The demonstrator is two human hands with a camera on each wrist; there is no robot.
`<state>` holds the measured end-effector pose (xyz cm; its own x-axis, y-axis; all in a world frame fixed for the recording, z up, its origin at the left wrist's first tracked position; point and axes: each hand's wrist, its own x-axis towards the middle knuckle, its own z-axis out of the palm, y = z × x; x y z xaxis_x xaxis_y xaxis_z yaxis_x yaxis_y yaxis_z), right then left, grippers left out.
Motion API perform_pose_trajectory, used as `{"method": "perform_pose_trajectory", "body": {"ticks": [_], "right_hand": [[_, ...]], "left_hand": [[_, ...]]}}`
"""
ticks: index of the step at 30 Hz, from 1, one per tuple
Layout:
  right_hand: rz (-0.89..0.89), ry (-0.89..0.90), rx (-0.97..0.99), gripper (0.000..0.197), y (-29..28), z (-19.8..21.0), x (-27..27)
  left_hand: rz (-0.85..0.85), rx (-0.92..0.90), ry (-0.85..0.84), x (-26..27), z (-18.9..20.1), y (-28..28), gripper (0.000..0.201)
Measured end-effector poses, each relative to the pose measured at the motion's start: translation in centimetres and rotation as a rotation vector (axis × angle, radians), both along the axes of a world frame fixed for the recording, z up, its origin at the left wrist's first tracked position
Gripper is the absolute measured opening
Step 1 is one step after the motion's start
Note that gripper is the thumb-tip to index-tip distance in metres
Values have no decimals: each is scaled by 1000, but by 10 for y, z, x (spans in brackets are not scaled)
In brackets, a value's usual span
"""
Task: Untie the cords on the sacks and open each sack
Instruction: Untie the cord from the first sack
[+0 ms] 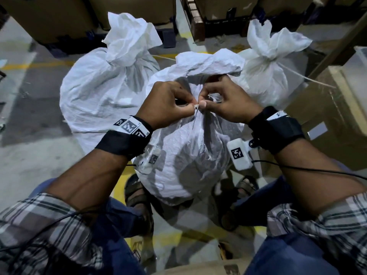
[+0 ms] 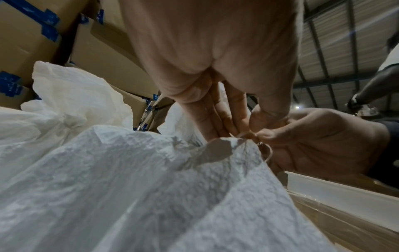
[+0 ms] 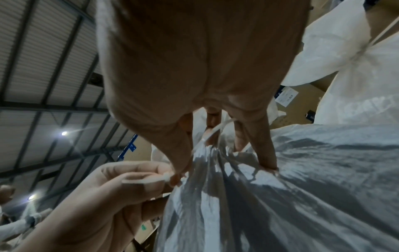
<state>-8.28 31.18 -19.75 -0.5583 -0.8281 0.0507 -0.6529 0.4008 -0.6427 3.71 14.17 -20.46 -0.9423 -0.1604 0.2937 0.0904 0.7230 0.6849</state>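
Here, between the knees, the near sack (image 1: 184, 155) stands tied; left hand (image 1: 166, 104) and right hand (image 1: 224, 102) both pinch its cord (image 3: 212, 133) at the neck, fingertips almost meeting, so the first knot is in hand. Next, I judge: tease a loop free, draw it out, then spread the mouth. Beyond stand two more sacks, left (image 1: 103, 82) and right (image 1: 266, 72), both tied.
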Motion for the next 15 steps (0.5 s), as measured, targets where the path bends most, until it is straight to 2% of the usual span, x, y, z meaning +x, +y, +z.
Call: {"method": "perform_pose_trajectory", "body": {"ticks": [4,7,8,9,11,13,15], "right_hand": [[-94,-35,-12,3,13,3,-15],[-187,-243,-135,6,26,5,-24],[-200,-257,-160,6,25,4,-24],[-209,-205,-158,8,23,3,-22],[-229,48,-121,17,16,0,-14],[-220,249,-174,19,6,-1,-1],[-153,222,-300,16,-3,-4,12]], "left_hand": [[24,76,0,1,3,-8,7],[68,150,32,7,8,-22,6],[71,178,49,9,11,-25,5],[72,203,69,10,13,-26,6],[66,257,111,10,16,-26,13],[51,386,137,9,20,-22,19],[18,524,162,9,23,-17,15]]}}
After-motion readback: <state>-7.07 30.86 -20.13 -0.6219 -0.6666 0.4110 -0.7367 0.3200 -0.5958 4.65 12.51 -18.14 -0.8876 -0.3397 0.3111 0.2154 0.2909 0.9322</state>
